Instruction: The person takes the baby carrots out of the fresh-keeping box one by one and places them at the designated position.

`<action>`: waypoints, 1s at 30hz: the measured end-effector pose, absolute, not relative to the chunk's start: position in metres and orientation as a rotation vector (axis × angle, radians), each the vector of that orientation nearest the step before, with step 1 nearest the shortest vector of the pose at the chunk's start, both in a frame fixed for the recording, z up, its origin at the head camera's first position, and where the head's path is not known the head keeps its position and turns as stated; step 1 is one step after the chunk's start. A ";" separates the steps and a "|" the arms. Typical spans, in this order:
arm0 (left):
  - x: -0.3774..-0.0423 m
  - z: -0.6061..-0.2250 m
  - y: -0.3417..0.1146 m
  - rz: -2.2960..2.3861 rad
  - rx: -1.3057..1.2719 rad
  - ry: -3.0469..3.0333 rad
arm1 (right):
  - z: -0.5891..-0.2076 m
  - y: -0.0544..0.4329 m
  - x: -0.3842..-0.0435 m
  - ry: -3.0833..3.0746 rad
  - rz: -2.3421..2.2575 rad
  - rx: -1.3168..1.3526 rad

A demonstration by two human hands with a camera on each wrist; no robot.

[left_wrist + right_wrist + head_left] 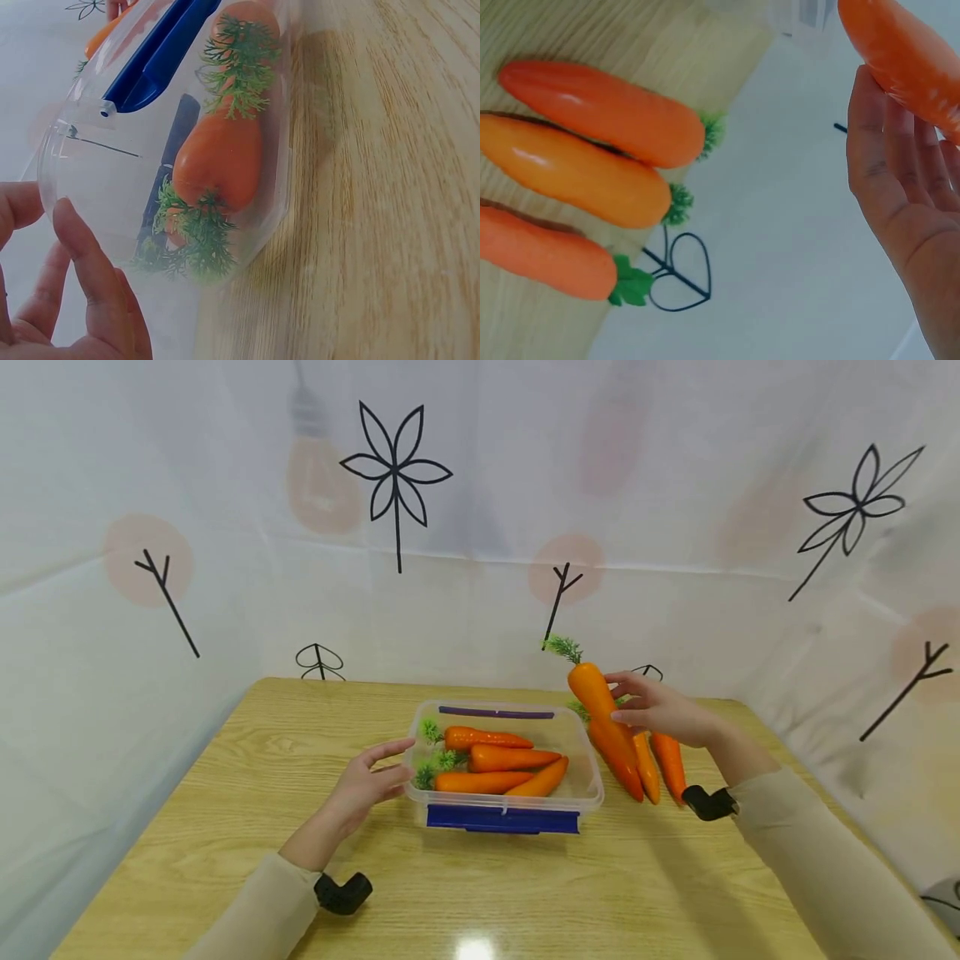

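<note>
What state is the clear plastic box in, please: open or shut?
Open: in the head view, no lid covers the clear plastic box, and the carrots inside show uncovered.

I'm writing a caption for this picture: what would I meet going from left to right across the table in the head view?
Bare left grip, clear rectangular plastic box with blue latches, tapered orange carrot with feathery green top, held aloft, slender light-orange carrot, red-orange carrot.

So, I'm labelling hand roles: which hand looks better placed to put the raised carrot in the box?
Probably the right hand: it holds the raised carrot, near the box. The left hand holds no carrot and is at the box's left side, perhaps better placed to steady it.
</note>
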State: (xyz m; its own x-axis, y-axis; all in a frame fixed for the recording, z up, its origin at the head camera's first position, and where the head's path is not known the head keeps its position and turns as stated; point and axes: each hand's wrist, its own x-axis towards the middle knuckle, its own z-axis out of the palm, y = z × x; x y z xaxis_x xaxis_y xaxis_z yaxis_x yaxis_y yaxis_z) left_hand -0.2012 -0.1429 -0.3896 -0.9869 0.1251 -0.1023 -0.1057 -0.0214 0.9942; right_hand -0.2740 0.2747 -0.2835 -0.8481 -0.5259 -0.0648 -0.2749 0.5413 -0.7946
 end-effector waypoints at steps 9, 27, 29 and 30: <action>-0.202 -0.391 -0.145 2.135 0.035 2.080 | -0.293 0.294 -0.270 2.504 -1.344 -0.652; -0.202 -0.391 -0.143 2.144 0.017 2.082 | -0.323 0.350 -0.268 2.591 -1.451 -0.524; -0.202 -0.390 -0.143 2.139 0.018 2.087 | -0.326 0.356 -0.266 2.597 -1.453 -0.508; -0.202 -0.390 -0.143 2.137 0.018 2.086 | -0.328 0.359 -0.266 2.600 -1.456 -0.502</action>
